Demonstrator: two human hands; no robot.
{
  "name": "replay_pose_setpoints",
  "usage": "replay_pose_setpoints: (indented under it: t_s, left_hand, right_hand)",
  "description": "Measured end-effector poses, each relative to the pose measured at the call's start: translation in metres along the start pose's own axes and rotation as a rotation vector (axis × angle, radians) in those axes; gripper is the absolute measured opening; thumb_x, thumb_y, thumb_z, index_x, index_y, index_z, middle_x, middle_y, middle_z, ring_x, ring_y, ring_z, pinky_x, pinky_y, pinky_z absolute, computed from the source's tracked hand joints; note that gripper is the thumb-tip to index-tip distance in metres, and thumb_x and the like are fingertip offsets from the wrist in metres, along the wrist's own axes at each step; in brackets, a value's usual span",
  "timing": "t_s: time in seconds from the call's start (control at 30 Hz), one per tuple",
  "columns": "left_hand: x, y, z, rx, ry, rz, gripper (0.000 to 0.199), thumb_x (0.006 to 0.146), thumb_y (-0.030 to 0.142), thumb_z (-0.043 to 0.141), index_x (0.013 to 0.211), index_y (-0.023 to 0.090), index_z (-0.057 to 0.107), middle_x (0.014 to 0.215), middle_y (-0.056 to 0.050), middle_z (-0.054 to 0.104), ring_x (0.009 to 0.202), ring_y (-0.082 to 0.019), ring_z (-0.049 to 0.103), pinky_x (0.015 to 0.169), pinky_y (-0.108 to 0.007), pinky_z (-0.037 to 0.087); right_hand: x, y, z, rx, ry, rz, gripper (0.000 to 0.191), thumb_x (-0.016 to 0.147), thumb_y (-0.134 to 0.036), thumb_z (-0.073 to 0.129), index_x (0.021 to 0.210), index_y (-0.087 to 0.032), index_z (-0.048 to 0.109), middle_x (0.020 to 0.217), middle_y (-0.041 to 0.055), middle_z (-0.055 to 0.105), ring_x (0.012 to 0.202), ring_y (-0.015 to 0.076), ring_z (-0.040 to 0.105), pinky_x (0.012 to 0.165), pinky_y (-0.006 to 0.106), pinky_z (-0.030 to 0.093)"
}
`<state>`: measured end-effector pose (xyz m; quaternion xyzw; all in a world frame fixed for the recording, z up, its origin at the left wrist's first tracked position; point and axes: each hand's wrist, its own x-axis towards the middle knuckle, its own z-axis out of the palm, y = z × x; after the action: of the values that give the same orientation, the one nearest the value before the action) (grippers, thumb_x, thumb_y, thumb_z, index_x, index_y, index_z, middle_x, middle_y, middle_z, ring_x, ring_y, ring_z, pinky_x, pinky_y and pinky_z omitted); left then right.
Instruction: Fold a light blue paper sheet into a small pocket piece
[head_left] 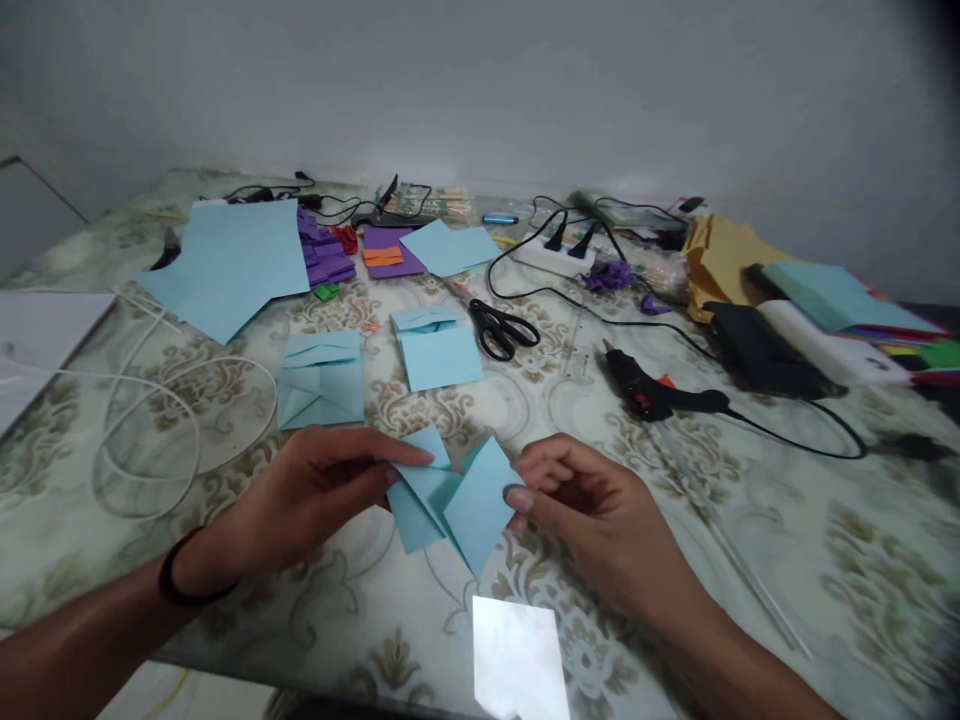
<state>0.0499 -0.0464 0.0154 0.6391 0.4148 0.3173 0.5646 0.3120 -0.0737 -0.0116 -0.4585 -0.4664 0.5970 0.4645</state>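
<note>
A folded light blue paper (484, 500) is held up between both hands above the patterned table (360, 620). My left hand (319, 490) pinches its left part between thumb and index finger. On the right edge, my right hand (581, 500) grips a raised flap, thumb in front and fingers behind. Beyond the hands lie two folded blue paper pieces, one at the left (320, 380) and one nearer the middle (440, 350). A bright white square (519, 655) shows on the table near the front edge.
Black scissors (501, 328) lie behind the folded pieces. A black glue gun (660, 388) with its cord and a clear stick (739, 555) are at the right. White cable (199, 440) coils at the left. A large blue sheet (232, 260) and a power strip (553, 256) lie farther back.
</note>
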Motion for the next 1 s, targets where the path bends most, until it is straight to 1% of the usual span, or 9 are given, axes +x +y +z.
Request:
replay_pose_setpoints:
  t_s: [0.23, 0.4, 0.5, 0.6, 0.67, 0.73, 0.8, 0.9, 1.0]
  left_hand:
    - [0.002, 0.003, -0.004, -0.096, -0.002, 0.009, 0.006, 0.091, 0.024, 0.071, 0.094, 0.018, 0.072, 0.077, -0.001, 0.076, 0.068, -0.015, 0.075, 0.063, -0.023, 0.063]
    - [0.001, -0.003, -0.009, -0.064, -0.029, 0.054, 0.009, 0.094, 0.026, 0.067, 0.091, 0.019, 0.069, 0.079, -0.002, 0.077, 0.071, -0.018, 0.079, 0.065, -0.027, 0.065]
    - [-0.001, -0.008, -0.012, 0.168, -0.044, 0.211, 0.009, 0.094, 0.016, 0.063, 0.094, 0.019, 0.071, 0.08, -0.004, 0.079, 0.07, -0.017, 0.077, 0.062, -0.024, 0.061]
    - [-0.004, -0.009, -0.01, 0.469, -0.019, 0.445, 0.023, 0.09, 0.004, 0.061, 0.099, 0.023, 0.072, 0.102, -0.004, 0.083, 0.073, -0.013, 0.077, 0.065, -0.02, 0.057]
    - [-0.006, -0.008, -0.007, 0.549, -0.044, 0.5, 0.028, 0.089, 0.001, 0.059, 0.101, 0.024, 0.071, 0.116, -0.004, 0.081, 0.085, -0.013, 0.079, 0.072, -0.019, 0.058]
    - [-0.008, -0.006, -0.004, 0.536, -0.067, 0.464, 0.027, 0.091, 0.002, 0.059, 0.102, 0.025, 0.069, 0.11, -0.002, 0.082, 0.091, -0.014, 0.079, 0.075, -0.018, 0.058]
    - [-0.009, -0.006, -0.002, 0.445, -0.069, 0.361, 0.026, 0.093, 0.005, 0.06, 0.108, 0.026, 0.067, 0.102, -0.001, 0.081, 0.087, -0.014, 0.079, 0.074, -0.019, 0.06]
    - [-0.009, -0.006, -0.002, 0.167, -0.118, 0.154, 0.023, 0.099, 0.015, 0.057, 0.119, 0.026, 0.062, 0.106, -0.003, 0.078, 0.087, -0.016, 0.077, 0.075, -0.025, 0.063]
    - [-0.007, -0.004, -0.003, -0.067, -0.203, 0.0, 0.014, 0.103, 0.022, 0.054, 0.115, 0.022, 0.061, 0.105, -0.006, 0.077, 0.092, -0.019, 0.077, 0.081, -0.032, 0.064]
  right_hand:
    - [-0.001, -0.003, -0.007, -0.031, -0.053, 0.074, 0.025, 0.081, -0.031, 0.087, 0.096, -0.019, 0.071, 0.067, -0.0026, 0.07, 0.058, 0.0118, 0.069, 0.057, 0.021, 0.059]
    - [-0.001, -0.009, -0.009, -0.065, -0.077, 0.136, 0.03, 0.078, -0.037, 0.088, 0.095, -0.018, 0.072, 0.065, -0.0025, 0.066, 0.056, 0.0129, 0.068, 0.056, 0.023, 0.059]
    - [0.0, -0.012, -0.008, -0.077, -0.149, 0.168, 0.026, 0.08, -0.039, 0.086, 0.091, -0.019, 0.074, 0.068, -0.0008, 0.069, 0.059, 0.0133, 0.069, 0.058, 0.024, 0.059]
    - [0.0, -0.013, -0.004, -0.084, -0.241, 0.158, 0.023, 0.085, -0.041, 0.081, 0.086, -0.019, 0.075, 0.074, 0.0, 0.072, 0.065, 0.0124, 0.067, 0.063, 0.023, 0.058]
    - [-0.001, -0.012, -0.001, -0.081, -0.286, 0.164, 0.022, 0.086, -0.041, 0.08, 0.082, -0.02, 0.074, 0.074, -0.0009, 0.072, 0.065, 0.0118, 0.064, 0.063, 0.023, 0.055]
    - [-0.001, -0.01, 0.001, -0.079, -0.312, 0.186, 0.022, 0.084, -0.04, 0.082, 0.078, -0.02, 0.074, 0.072, -0.0015, 0.07, 0.064, 0.0121, 0.061, 0.062, 0.023, 0.053]
    - [-0.002, -0.008, 0.002, -0.099, -0.311, 0.207, 0.022, 0.083, -0.04, 0.083, 0.077, -0.02, 0.075, 0.071, -0.0013, 0.069, 0.064, 0.0128, 0.059, 0.061, 0.024, 0.05]
    - [-0.004, -0.006, 0.0, -0.172, -0.29, 0.209, 0.025, 0.086, -0.041, 0.078, 0.076, -0.019, 0.073, 0.069, -0.0014, 0.064, 0.062, 0.0125, 0.054, 0.059, 0.024, 0.045]
    - [-0.006, -0.006, -0.001, -0.25, -0.277, 0.19, 0.029, 0.09, -0.041, 0.073, 0.072, -0.019, 0.069, 0.066, -0.0019, 0.06, 0.061, 0.0118, 0.049, 0.056, 0.024, 0.041]
